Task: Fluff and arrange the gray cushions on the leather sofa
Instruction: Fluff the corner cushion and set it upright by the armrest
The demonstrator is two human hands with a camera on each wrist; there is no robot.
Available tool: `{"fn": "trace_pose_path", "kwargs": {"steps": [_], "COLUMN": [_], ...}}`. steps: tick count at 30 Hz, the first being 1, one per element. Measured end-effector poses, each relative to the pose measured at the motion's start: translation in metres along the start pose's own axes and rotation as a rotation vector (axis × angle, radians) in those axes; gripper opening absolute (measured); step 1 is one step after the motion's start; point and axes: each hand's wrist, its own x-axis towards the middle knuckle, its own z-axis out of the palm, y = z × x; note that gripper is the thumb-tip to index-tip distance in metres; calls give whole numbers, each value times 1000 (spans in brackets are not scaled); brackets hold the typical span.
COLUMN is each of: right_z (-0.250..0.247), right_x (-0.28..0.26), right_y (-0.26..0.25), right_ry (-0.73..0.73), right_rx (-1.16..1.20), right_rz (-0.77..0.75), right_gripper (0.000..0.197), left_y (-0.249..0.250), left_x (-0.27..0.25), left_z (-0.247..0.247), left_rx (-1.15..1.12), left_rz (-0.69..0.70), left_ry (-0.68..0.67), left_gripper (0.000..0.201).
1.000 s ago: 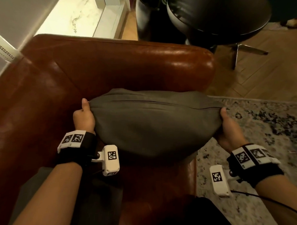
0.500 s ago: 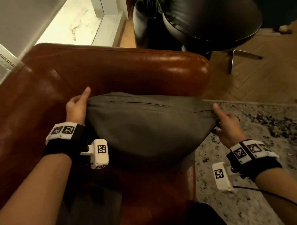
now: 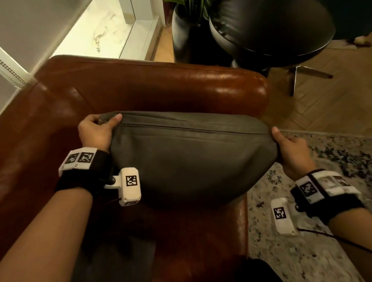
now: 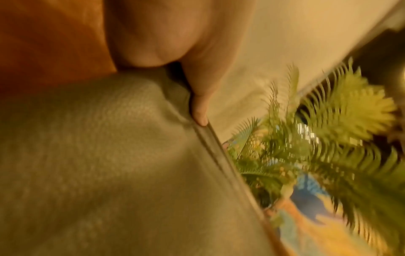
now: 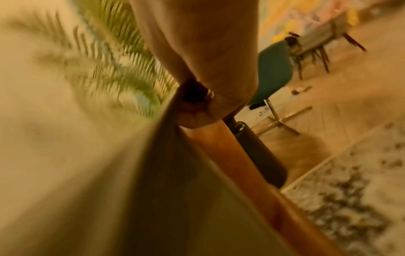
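Note:
A gray cushion (image 3: 189, 155) stands on edge on the seat of the brown leather sofa (image 3: 149, 89), its zipped seam on top, just in front of the armrest. My left hand (image 3: 96, 131) grips its upper left corner, thumb on the near face and fingers curled over the seam. In the left wrist view the thumb lies along the cushion (image 4: 109, 164) seam. My right hand (image 3: 291, 149) holds the right end, thumb on top. In the right wrist view the fingers pinch the cushion (image 5: 109, 173) corner beside the sofa (image 5: 241, 169) edge.
A second gray cushion (image 3: 113, 267) lies on the seat near my left forearm. Beyond the armrest stand a potted plant (image 3: 187, 24) and a dark round chair (image 3: 278, 25) on wood floor. A speckled rug (image 3: 311, 252) lies to the right.
Half a second ago both hands were loose beside the cushion's ends; now each grips a top corner. The left hand has shifted up onto the seam.

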Motion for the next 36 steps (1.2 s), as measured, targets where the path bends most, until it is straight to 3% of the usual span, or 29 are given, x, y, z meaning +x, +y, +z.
{"fn": "trace_pose_path", "kwargs": {"steps": [4,7,9,12,14,17,19,21,22,24,26,27,28,30,33,36], "right_z": [-2,-9,-12,-5,5,11,9,10,18,54,105,129,146,152,102,33], "right_x": [-7,-17,-22,-10,2,11,0,-17,-27,-49,-67,-73,-75,-58,-17,7], "right_y": [-10,-6,-10,-16,-16,-9,-5,-1,1,3,6,9,11,20,29,43], "right_ry": [-70,-124,-144,-101,-59,-11,56,161,169,47,-146,-243,-328,-374,-207,-71], "right_rx": [102,96,125,131,164,134,-28,-422,-584,-722,-816,-874,-943,-1111,-1171,-1158], "right_rz": [-5,20,26,13,54,102,-15,-305,-467,-734,-880,-886,-847,-764,-668,-393], "right_gripper": [27,28,28,26,24,34,42,45,45,44,47,48,50,54,59,61], "left_y": [9,5,9,19,20,-7,-32,-43,-41,-24,-15,-16,-21,-31,-45,-54], "left_x": [-3,-13,-13,6,9,6,5,4,-1,-32,-63,-73,-78,-63,-30,-19], "left_z": [-1,-14,-21,-15,-4,5,-2,-4,-2,16,48,62,70,69,44,19], "left_rx": [-201,-231,-243,-248,-240,-313,-261,88,300,581,705,784,896,1027,1051,975], "left_rz": [-28,-125,-119,-15,-13,-51,-26,108,238,611,890,928,891,702,559,418], "left_ry": [-26,-127,-166,-117,-106,-220,-238,-117,-28,77,-104,-233,-337,-402,-276,-146], "left_gripper": [48,22,15,26,46,56,68,77,75,58,50,53,57,56,53,51]}}
